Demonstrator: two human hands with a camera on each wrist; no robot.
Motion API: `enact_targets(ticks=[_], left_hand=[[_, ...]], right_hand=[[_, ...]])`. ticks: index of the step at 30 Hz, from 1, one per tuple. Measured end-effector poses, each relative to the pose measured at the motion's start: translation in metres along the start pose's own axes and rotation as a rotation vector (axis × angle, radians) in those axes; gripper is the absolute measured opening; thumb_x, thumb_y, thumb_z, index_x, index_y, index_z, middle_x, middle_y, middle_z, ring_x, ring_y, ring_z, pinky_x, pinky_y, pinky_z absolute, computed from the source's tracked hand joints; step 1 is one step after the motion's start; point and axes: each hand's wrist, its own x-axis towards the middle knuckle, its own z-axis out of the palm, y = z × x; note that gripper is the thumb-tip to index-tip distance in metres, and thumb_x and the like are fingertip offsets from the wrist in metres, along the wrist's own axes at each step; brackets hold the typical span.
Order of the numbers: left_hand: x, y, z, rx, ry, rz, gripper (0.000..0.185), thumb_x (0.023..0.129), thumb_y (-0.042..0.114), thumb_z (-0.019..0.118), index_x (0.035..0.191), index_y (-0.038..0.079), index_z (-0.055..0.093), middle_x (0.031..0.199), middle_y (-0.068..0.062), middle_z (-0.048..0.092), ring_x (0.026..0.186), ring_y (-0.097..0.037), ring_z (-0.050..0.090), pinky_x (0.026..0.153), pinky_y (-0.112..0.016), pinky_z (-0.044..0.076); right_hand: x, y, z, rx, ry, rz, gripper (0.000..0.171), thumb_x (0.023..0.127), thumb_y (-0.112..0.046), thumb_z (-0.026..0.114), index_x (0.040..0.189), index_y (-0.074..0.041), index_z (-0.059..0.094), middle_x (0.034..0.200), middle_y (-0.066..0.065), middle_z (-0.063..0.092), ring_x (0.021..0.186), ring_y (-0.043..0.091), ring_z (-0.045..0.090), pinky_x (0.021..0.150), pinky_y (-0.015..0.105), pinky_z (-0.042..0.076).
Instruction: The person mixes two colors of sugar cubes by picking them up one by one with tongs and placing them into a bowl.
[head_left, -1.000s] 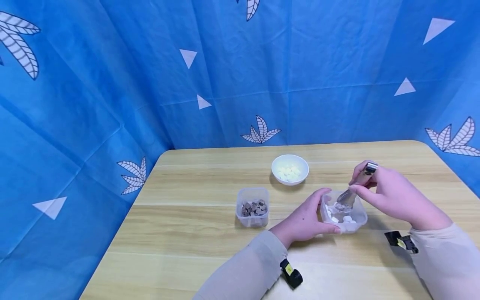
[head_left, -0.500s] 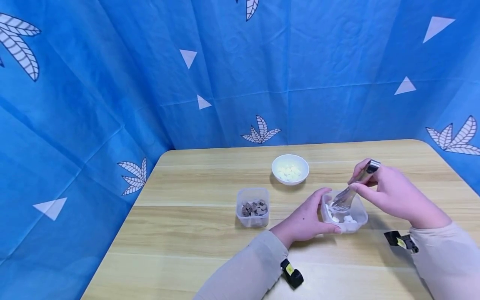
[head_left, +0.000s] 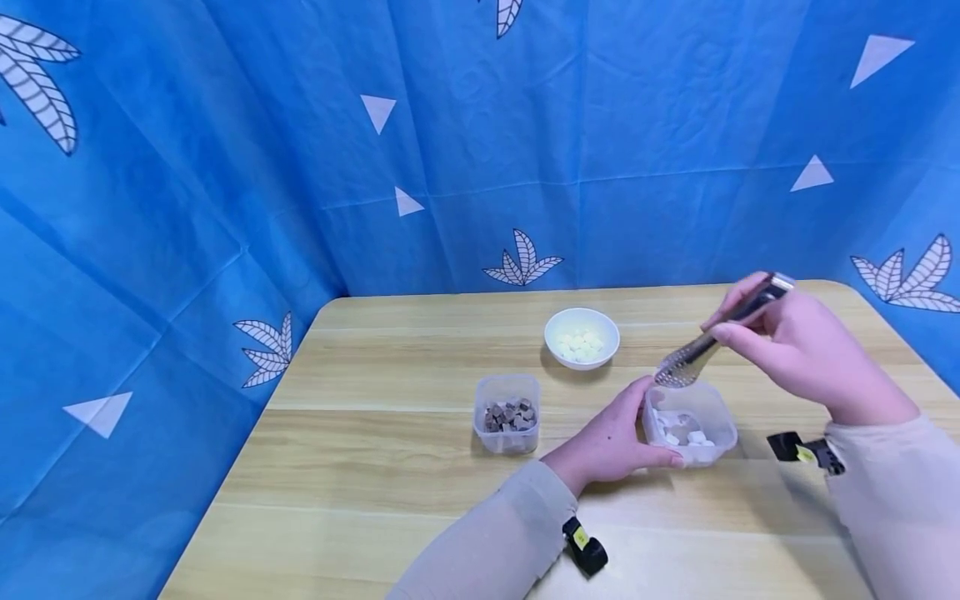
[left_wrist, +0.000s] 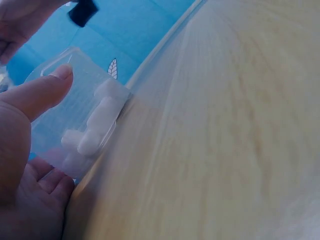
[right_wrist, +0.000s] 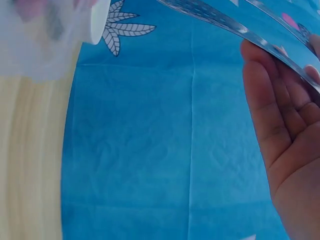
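My left hand grips the near-left side of a clear plastic container, which stands on the table. Several white rounded pieces lie at its bottom in the left wrist view. With thumb and fingers, my right hand holds metal tongs whose ends are perforated. The tongs slant down to the left, their ends above the container's far-left rim. Both arms of the tongs stand apart in the right wrist view; the tips are cut off there, and I cannot tell whether anything is between them.
A white bowl with several pale yellow pieces stands behind the left hand. Left of that hand is another clear container with several brown cubes. A blue curtain hangs beyond the wooden table.
The tongs have risen out of the clear container as my right hand moved up and slightly right. My left hand and the container have stayed in place.
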Motion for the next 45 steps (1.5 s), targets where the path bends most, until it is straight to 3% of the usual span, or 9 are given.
enact_targets(ticks=[3, 8, 13, 17, 26, 40, 45], left_hand=[[-0.001, 0.001, 0.0, 0.02, 0.003, -0.005, 0.1, 0.08, 0.036, 0.088, 0.158, 0.033, 0.025, 0.154, 0.012, 0.038, 0.136, -0.003, 0.038, 0.115, -0.03, 0.03], [-0.001, 0.0, 0.001, 0.038, -0.004, 0.009, 0.098, 0.081, 0.036, 0.087, 0.158, 0.03, 0.027, 0.154, 0.011, 0.038, 0.136, -0.002, 0.038, 0.114, -0.028, 0.031], [0.0, 0.0, 0.0, 0.031, 0.0, 0.006, 0.097, 0.08, 0.036, 0.087, 0.157, 0.03, 0.028, 0.152, 0.013, 0.039, 0.133, -0.001, 0.039, 0.114, -0.028, 0.033], [0.0, -0.001, 0.0, 0.038, 0.001, 0.012, 0.097, 0.08, 0.036, 0.088, 0.157, 0.028, 0.029, 0.149, 0.014, 0.04, 0.13, 0.0, 0.041, 0.113, -0.028, 0.034], [0.001, -0.002, 0.0, 0.031, -0.005, 0.028, 0.097, 0.08, 0.036, 0.088, 0.157, 0.029, 0.029, 0.147, 0.015, 0.041, 0.128, 0.001, 0.042, 0.111, -0.028, 0.035], [-0.001, -0.002, -0.001, 0.032, 0.0, -0.013, 0.097, 0.079, 0.038, 0.088, 0.156, 0.031, 0.029, 0.147, 0.016, 0.042, 0.129, 0.0, 0.043, 0.112, -0.032, 0.036], [0.0, -0.001, -0.001, 0.043, -0.001, 0.009, 0.097, 0.08, 0.037, 0.088, 0.157, 0.027, 0.029, 0.148, 0.014, 0.041, 0.131, -0.001, 0.042, 0.112, -0.029, 0.035]], right_hand=[[0.019, -0.007, 0.0, -0.031, -0.021, 0.002, 0.017, 0.093, -0.007, 0.073, 0.105, -0.014, 0.063, 0.08, 0.004, 0.064, 0.042, 0.013, 0.033, 0.036, 0.029, 0.027], [0.052, -0.014, 0.007, -0.072, -0.026, -0.017, 0.017, 0.096, -0.018, 0.072, 0.107, -0.014, 0.06, 0.084, 0.004, 0.068, 0.05, 0.019, 0.046, 0.044, 0.031, 0.036], [0.086, -0.013, 0.026, -0.099, -0.084, -0.009, 0.022, 0.099, -0.029, 0.068, 0.109, -0.013, 0.057, 0.086, 0.007, 0.065, 0.067, 0.025, 0.054, 0.056, 0.033, 0.045], [0.103, -0.004, 0.043, -0.121, -0.146, 0.033, 0.025, 0.1, -0.031, 0.066, 0.111, -0.011, 0.056, 0.088, 0.009, 0.062, 0.072, 0.026, 0.053, 0.059, 0.037, 0.047], [0.109, 0.005, 0.056, -0.136, -0.161, 0.067, 0.025, 0.099, -0.027, 0.066, 0.111, -0.009, 0.055, 0.088, 0.01, 0.064, 0.074, 0.027, 0.055, 0.062, 0.041, 0.046], [0.101, 0.0, 0.047, -0.138, -0.165, 0.089, 0.03, 0.099, -0.033, 0.066, 0.113, -0.009, 0.056, 0.09, 0.01, 0.064, 0.077, 0.027, 0.056, 0.064, 0.041, 0.046], [0.088, -0.003, 0.037, -0.143, -0.107, 0.075, 0.029, 0.098, -0.035, 0.067, 0.111, -0.011, 0.058, 0.091, 0.008, 0.066, 0.077, 0.025, 0.058, 0.064, 0.037, 0.047]])
